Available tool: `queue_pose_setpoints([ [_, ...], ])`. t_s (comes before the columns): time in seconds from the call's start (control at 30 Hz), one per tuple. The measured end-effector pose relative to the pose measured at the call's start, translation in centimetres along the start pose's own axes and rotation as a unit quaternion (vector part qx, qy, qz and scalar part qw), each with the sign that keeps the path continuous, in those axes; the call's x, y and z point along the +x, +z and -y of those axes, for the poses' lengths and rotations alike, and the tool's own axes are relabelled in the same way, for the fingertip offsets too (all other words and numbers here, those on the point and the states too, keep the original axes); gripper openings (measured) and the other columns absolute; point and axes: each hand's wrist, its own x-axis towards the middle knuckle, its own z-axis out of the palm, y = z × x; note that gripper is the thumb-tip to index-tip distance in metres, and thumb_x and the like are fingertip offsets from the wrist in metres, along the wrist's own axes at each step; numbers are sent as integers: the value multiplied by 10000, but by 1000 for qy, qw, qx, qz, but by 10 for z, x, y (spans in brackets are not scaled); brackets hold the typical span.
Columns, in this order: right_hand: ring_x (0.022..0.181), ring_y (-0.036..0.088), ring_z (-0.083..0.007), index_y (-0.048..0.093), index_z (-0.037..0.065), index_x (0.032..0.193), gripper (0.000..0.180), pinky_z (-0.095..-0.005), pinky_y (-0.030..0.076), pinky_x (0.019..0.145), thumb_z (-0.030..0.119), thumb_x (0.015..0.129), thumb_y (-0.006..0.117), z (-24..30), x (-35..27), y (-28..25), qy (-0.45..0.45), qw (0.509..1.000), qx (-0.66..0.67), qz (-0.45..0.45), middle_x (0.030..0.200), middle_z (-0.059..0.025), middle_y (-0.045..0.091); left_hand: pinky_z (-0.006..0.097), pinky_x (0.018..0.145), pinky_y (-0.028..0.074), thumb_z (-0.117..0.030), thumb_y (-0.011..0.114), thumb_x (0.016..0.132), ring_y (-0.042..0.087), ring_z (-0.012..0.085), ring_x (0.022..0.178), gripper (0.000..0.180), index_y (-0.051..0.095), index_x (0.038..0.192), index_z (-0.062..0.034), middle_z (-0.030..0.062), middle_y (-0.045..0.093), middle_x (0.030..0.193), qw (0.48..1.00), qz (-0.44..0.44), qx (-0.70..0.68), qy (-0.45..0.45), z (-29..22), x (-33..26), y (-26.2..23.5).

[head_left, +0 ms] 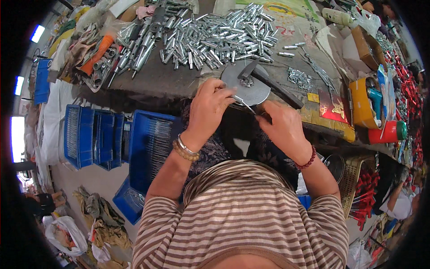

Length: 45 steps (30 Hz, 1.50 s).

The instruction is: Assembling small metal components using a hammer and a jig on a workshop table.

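My left hand (209, 110), with a silver bangle and beaded bracelet at the wrist, pinches one end of a slim metal rod (244, 104). That end looks like a shiny sleeve. At the rod's other, thinner end are the closed fingers of my right hand (284, 124), which wears a red bead bracelet. The rod slants across the near edge of a round grey metal disc (230, 80). On the disc rests the head of a hammer (274, 85), its dark handle pointing toward the near right. Small metal bits (246, 82) lie beside the hammer head.
A large heap of silver metal tubes (219, 38) covers the bench's far middle. Loose rods (320, 69) and a small pile of metal pieces (299, 78) lie right. Blue bins (150, 150) of thin rods stand at left. A yellow container (362, 105) and red jar (387, 133) are right.
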Motion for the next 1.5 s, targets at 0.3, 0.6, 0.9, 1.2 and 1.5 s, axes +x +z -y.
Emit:
queue_pose_setpoints([
  [0.3,625,574,-141,670,-16,1059,215,-325,463,603,97,889,740,12,-11,8,182,937,268,131,737,-123,666,212,689,527,-113,578,1069,637,75,829,547,376,1576,-78,91,737,1038,874,-49,-373,-307,-36,-25,24],
  [0.6,684,612,-149,663,24,1148,260,-312,520,667,110,912,728,41,-14,25,185,934,267,147,805,-114,698,257,705,521,-121,744,943,624,99,822,602,429,1446,-21,44,679,961,833,-105,-439,-321,-28,-38,10],
  [0.9,750,601,-66,574,-19,1372,384,-223,502,659,63,1006,655,6,-9,33,222,901,358,108,1009,-50,682,285,737,537,-83,773,893,649,142,848,551,517,1379,-44,101,713,994,801,-349,-201,-442,86,-191,-59],
  [1.2,752,600,-63,589,-22,1350,339,-219,505,653,71,1026,627,-5,-6,47,202,907,336,152,997,-38,675,417,943,547,-149,776,774,718,326,1065,485,680,1243,-68,162,743,1146,638,-361,80,-675,175,-401,-66],
  [1.5,773,602,-58,643,12,1303,287,-221,517,681,89,1026,637,-8,-11,47,221,902,339,151,1002,-26,678,471,963,548,-202,767,857,691,403,1140,377,693,1212,-98,193,735,1190,644,-279,158,-695,215,-402,-68],
])
